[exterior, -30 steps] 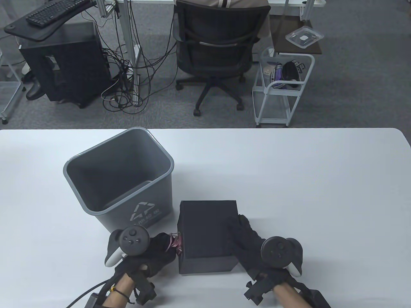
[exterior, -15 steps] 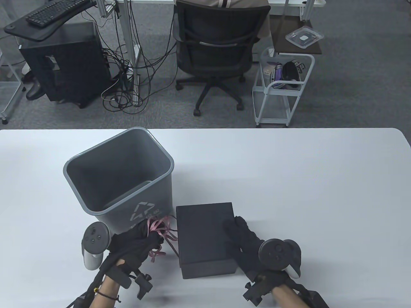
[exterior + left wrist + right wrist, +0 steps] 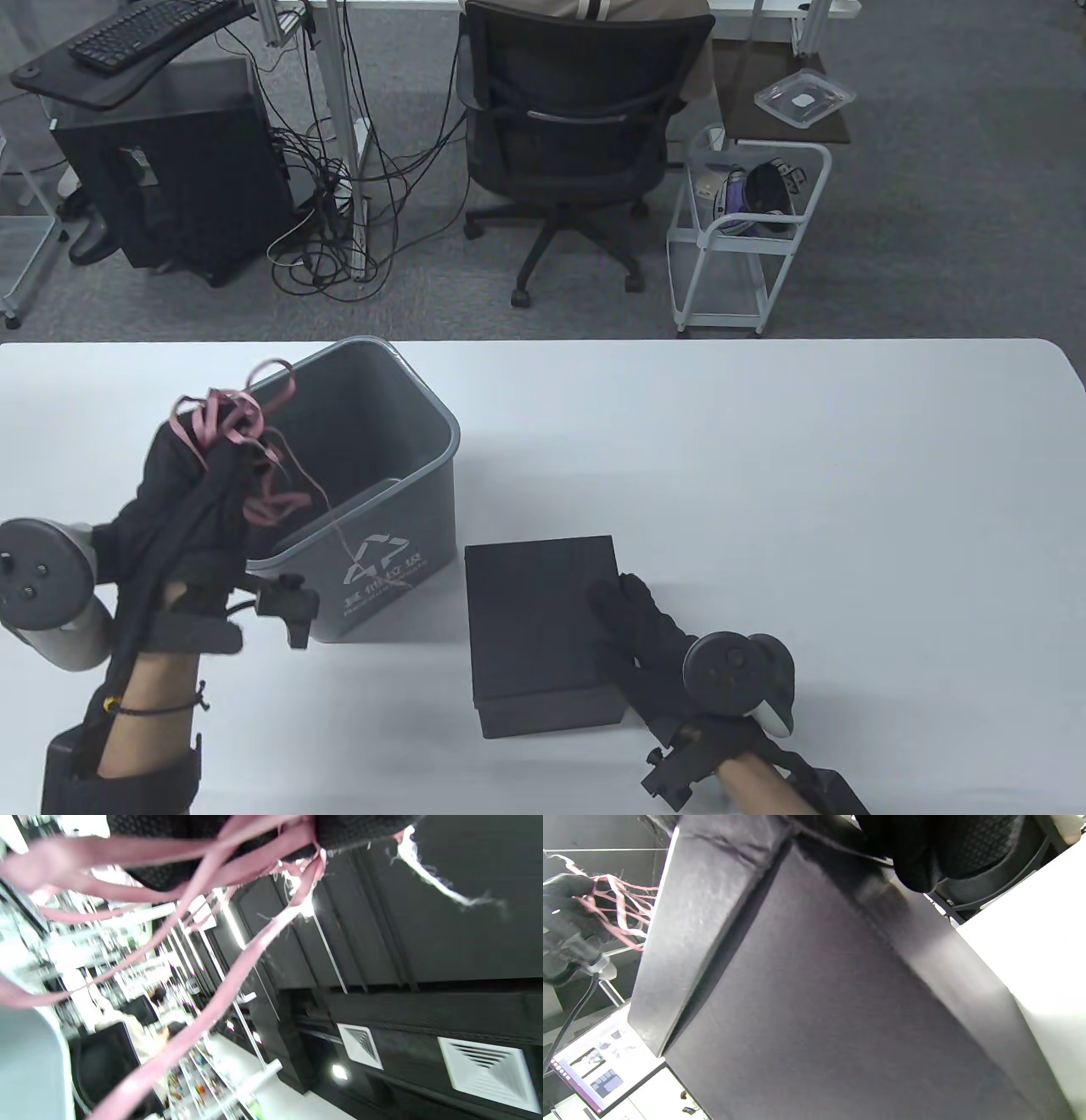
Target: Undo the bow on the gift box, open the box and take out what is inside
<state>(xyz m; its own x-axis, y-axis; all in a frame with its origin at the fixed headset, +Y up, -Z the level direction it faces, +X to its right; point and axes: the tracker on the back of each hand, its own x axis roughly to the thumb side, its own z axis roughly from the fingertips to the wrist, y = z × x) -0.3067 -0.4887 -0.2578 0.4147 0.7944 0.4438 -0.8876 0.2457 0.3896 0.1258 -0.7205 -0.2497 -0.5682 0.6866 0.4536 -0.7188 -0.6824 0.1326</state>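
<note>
The black gift box [image 3: 543, 624] stands closed on the white table [image 3: 764, 475], with no ribbon on it. My right hand [image 3: 632, 624] rests on its right side, fingers laid over the lid's right edge; in the right wrist view the box [image 3: 814, 1005] fills the frame under my fingertips [image 3: 916, 861]. My left hand [image 3: 204, 475] is raised above the left rim of the grey bin [image 3: 339, 475] and grips a tangled bunch of pink ribbon [image 3: 246, 424]. Loops of the ribbon [image 3: 203, 942] hang across the left wrist view.
The grey bin stands just left of and behind the box. Beyond the table's far edge are a black office chair [image 3: 577, 127], a white wire cart [image 3: 738, 238], a computer tower [image 3: 170, 170] and loose cables on the floor.
My left hand has pulled the ribbon off the box and lifted it up and left, from beside the box to above the bin. The box shifted slightly; the right hand stayed on it.
</note>
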